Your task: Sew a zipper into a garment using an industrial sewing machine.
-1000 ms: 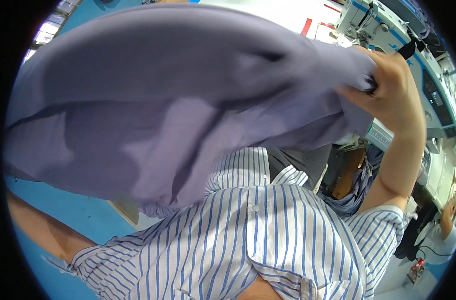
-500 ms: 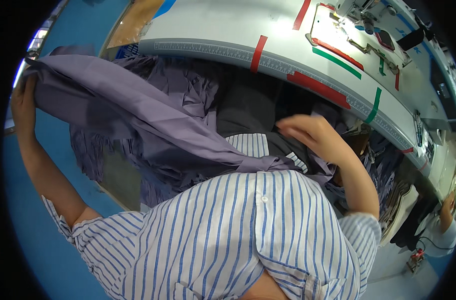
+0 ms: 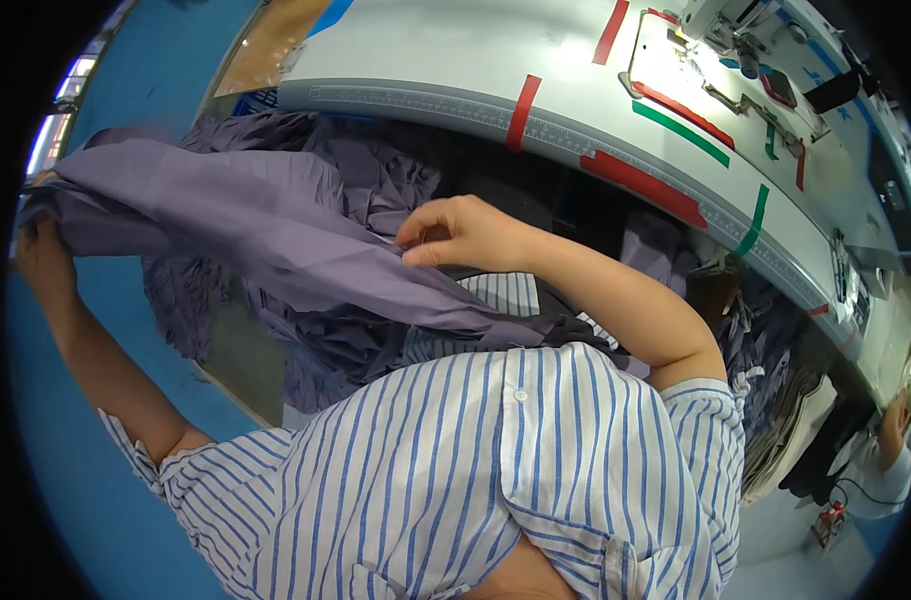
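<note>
A long piece of purple-grey cloth (image 3: 245, 215) stretches from the far left across my lap. Out at the left, my left hand (image 3: 45, 255) is closed around its far end and holds it up; part of the fingers is hidden by the fabric. My right hand (image 3: 460, 235) hovers by the cloth's upper edge near the middle, thumb and curled fingers apart with a gap between them. Whether its fingertips touch the cloth is hard to tell. The near end of the cloth lies bunched against my striped shirt (image 3: 405, 450).
Ahead stands a white sewing table (image 3: 425, 45) with a ruler strip along its edge and red and green tape. A sewing machine (image 3: 740, 40) is at the upper right. More purple cloth (image 3: 385, 185) hangs beneath the table. Another person's arm (image 3: 890, 435) shows at far right.
My right hand has moved left from over my lap to the cloth's edge. My left hand has moved slightly outward and down, still holding the cloth, which now hangs lower.
</note>
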`<move>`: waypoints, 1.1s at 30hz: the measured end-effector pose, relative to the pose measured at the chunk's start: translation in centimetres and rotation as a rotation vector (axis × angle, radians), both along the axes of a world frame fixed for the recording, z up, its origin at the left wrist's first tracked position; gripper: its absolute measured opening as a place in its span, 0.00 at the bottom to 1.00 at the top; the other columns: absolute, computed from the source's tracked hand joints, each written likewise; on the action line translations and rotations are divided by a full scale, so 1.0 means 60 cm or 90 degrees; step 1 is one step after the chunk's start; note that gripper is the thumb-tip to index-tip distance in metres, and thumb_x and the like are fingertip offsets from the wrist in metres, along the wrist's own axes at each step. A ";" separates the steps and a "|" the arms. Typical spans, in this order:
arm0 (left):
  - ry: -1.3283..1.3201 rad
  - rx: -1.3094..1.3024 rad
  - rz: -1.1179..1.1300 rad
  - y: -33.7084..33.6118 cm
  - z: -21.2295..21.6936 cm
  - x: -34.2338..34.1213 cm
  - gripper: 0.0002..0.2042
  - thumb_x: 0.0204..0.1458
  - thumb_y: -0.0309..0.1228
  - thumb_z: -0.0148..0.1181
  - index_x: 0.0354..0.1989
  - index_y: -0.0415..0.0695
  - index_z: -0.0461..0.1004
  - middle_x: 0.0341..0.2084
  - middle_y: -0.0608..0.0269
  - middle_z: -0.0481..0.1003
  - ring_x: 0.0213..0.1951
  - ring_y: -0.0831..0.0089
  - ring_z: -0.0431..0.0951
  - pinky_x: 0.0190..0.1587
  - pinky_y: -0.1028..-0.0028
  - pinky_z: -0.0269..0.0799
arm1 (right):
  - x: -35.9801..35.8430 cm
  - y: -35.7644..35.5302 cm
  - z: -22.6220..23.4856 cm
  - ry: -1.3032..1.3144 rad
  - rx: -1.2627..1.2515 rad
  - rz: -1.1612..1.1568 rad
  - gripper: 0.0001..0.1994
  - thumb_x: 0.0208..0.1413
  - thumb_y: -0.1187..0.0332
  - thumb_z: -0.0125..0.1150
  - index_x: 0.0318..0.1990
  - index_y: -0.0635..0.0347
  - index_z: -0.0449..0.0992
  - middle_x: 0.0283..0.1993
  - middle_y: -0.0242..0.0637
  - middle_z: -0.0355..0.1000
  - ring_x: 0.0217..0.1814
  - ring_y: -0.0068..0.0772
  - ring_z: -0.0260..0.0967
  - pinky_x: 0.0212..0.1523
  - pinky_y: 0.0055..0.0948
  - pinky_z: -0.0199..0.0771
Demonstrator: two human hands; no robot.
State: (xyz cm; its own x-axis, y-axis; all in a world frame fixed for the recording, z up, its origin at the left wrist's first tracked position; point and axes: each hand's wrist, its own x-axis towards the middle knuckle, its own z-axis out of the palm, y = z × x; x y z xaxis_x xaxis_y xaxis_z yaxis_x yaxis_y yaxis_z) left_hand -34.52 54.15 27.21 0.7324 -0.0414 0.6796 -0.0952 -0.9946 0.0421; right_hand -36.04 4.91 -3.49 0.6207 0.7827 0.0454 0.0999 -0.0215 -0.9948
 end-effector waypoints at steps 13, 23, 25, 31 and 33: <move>0.008 -0.095 -0.006 0.015 -0.008 -0.018 0.19 0.62 0.36 0.50 0.53 0.35 0.77 0.49 0.53 0.79 0.50 0.66 0.79 0.54 0.69 0.71 | 0.013 -0.060 0.047 0.258 0.000 0.090 0.21 0.56 0.51 0.67 0.50 0.54 0.76 0.43 0.31 0.75 0.47 0.23 0.69 0.56 0.27 0.64; -0.007 -0.155 -0.002 0.081 -0.030 0.007 0.20 0.65 0.39 0.51 0.55 0.36 0.76 0.47 0.52 0.79 0.48 0.66 0.78 0.51 0.69 0.72 | 0.020 -0.349 0.209 -0.148 0.058 0.112 0.15 0.48 0.62 0.77 0.32 0.65 0.79 0.27 0.31 0.74 0.28 0.21 0.71 0.28 0.24 0.70; -0.011 -0.177 0.003 0.111 -0.030 0.017 0.20 0.65 0.40 0.51 0.55 0.37 0.76 0.47 0.52 0.79 0.48 0.66 0.78 0.51 0.69 0.72 | -0.041 -0.426 0.275 -0.248 0.078 -0.063 0.17 0.45 0.63 0.77 0.25 0.65 0.75 0.24 0.34 0.72 0.27 0.30 0.74 0.34 0.29 0.77; 0.004 -0.070 0.022 0.141 -0.032 0.041 0.20 0.66 0.40 0.52 0.55 0.35 0.76 0.45 0.54 0.79 0.46 0.67 0.78 0.50 0.69 0.72 | -0.285 -0.493 0.323 -0.795 -0.557 -0.541 0.16 0.34 0.70 0.68 0.36 0.65 0.81 0.27 0.39 0.75 0.28 0.39 0.73 0.32 0.34 0.73; 0.013 -0.085 -0.021 0.120 -0.037 0.055 0.20 0.66 0.40 0.53 0.55 0.35 0.76 0.43 0.56 0.79 0.45 0.70 0.77 0.49 0.71 0.71 | -0.334 -0.493 0.229 -0.882 -0.584 -0.549 0.15 0.41 0.74 0.62 0.40 0.65 0.81 0.31 0.39 0.77 0.28 0.37 0.73 0.29 0.30 0.72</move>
